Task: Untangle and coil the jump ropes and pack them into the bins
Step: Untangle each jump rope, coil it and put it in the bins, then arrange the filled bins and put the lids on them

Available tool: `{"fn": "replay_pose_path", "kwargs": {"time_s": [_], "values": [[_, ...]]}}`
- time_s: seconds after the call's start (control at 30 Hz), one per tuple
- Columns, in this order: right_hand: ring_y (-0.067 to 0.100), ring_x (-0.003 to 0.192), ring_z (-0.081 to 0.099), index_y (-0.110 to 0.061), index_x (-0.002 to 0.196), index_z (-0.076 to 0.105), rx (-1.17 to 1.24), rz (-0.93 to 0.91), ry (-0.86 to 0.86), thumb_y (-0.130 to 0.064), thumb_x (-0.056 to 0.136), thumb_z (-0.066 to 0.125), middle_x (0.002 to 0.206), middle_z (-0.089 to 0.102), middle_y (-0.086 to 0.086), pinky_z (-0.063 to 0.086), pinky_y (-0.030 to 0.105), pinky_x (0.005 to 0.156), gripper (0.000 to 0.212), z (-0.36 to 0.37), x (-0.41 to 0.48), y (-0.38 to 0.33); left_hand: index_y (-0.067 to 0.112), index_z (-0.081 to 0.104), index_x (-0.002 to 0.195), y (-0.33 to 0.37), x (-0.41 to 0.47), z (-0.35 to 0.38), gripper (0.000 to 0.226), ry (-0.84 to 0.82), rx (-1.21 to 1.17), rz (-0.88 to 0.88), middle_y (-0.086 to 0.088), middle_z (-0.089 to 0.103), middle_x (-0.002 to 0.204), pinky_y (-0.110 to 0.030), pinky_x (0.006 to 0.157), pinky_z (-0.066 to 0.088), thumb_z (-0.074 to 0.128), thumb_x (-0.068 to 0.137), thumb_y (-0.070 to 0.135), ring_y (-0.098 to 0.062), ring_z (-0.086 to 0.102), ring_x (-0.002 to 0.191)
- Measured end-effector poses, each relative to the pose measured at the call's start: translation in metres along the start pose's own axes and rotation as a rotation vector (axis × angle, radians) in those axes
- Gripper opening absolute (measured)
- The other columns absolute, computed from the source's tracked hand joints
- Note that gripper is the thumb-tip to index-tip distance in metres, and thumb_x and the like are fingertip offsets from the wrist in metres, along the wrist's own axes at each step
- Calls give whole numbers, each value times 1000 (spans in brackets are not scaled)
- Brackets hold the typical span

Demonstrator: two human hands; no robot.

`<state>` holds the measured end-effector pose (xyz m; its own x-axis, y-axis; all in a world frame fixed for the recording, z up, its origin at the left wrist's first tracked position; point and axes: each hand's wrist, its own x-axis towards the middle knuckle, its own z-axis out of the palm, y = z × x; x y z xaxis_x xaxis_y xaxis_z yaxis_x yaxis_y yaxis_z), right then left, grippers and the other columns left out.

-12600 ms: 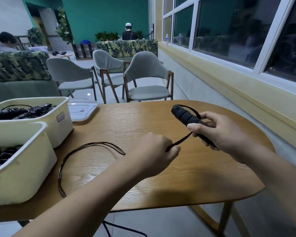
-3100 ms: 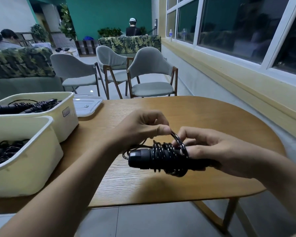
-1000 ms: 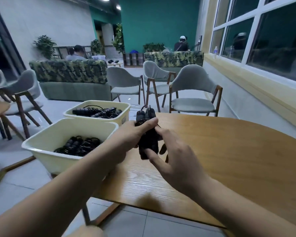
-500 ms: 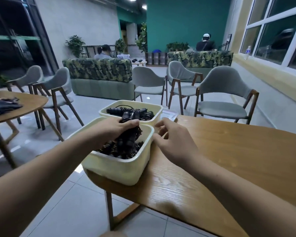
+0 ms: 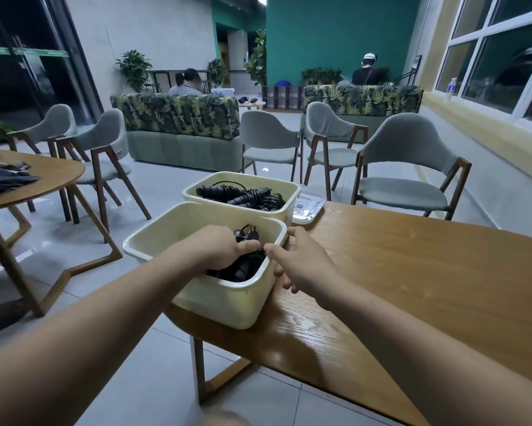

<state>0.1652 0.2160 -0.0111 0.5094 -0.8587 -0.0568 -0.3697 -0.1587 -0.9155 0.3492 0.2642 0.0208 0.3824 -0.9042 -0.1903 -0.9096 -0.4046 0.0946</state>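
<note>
Now | left grip [image 5: 218, 250] clasps coiled jump rope [image 5: 247, 235] inside near bin [image 5: 228, 305] | right grip [image 5: 301, 262] loose, beside bin wall

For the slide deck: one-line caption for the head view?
Left hand holds a coiled jump rope inside the near bin; right hand at its rim.

Both forearms reach forward. The left hand [image 5: 218, 249] curls round a coiled jump rope [image 5: 247, 235] — the right hand [image 5: 304, 262] sits just beside it, fingers loosely spread.
</note>
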Motion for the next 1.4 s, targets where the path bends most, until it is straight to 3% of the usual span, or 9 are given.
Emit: {"fn": "replay_pose_path", "kwargs": {"time_s": [0.13,0.3,0.57,0.73,0.93,1.1,1.23,1.33,1.4], "values": [[11,57,62,-28,127,49,53,-8,8,-34,103,64,96,73,8,48,24,46,30,5,0,-3,42,62,138,8,-8,-4,45,-67,199,73,-6,57,86,-37,83,47,27,113,55,-33,67,110],[8,54,63,-25,125,50,48,-6,17,-27,102,63,98,74,8,48,23,45,26,8,3,-7,20,70,107,-19,-2,3,79,26,-49,4,-6,73,105,-42,91,54,32,93,87,-26,65,96],[18,75,65,-33,130,47,19,-19,17,-23,96,66,108,70,4,48,22,47,40,7,6,-11,27,71,92,-45,-43,17,29,486,-317,24,11,69,88,-39,78,55,60,102,52,-14,63,88],[17,81,66,-37,131,41,-58,-32,25,-29,93,71,108,67,-4,47,20,46,49,-10,-2,-8,29,76,96,-39,-64,24,19,489,-400,68,15,72,89,-38,79,58,64,101,42,-9,65,89],[11,85,63,-39,156,37,-130,-67,74,-34,92,69,109,69,-10,49,28,69,71,-49,-37,16,29,72,84,13,-86,39,31,478,-377,135,14,70,70,-41,70,58,55,103,48,-7,65,73],[17,108,59,-37,162,33,-311,-32,124,-44,94,64,119,62,-8,48,37,91,74,-103,-73,44,29,70,83,74,-104,47,32,468,-392,231,12,70,71,-42,69,58,55,104,49,-10,65,73],[21,128,47,-41,164,27,-517,-58,201,-58,84,53,139,35,-5,47,48,109,86,-149,-102,66,28,72,89,127,-113,51,32,460,-333,329,12,71,74,-35,62,54,53,105,48,-8,64,71],[19,137,39,-37,149,52,-631,-171,245,-53,88,49,145,36,-5,37,45,117,63,-180,-125,85,28,72,90,161,-109,54,33,456,-328,391,12,71,75,-33,60,51,52,104,50,-9,64,72],[17,134,44,-31,111,68,-756,-280,298,-51,91,41,142,48,-5,30,39,113,39,-196,-137,101,29,73,92,182,-102,57,31,466,-348,447,12,72,76,-35,62,55,54,104,50,-8,64,72]]}}
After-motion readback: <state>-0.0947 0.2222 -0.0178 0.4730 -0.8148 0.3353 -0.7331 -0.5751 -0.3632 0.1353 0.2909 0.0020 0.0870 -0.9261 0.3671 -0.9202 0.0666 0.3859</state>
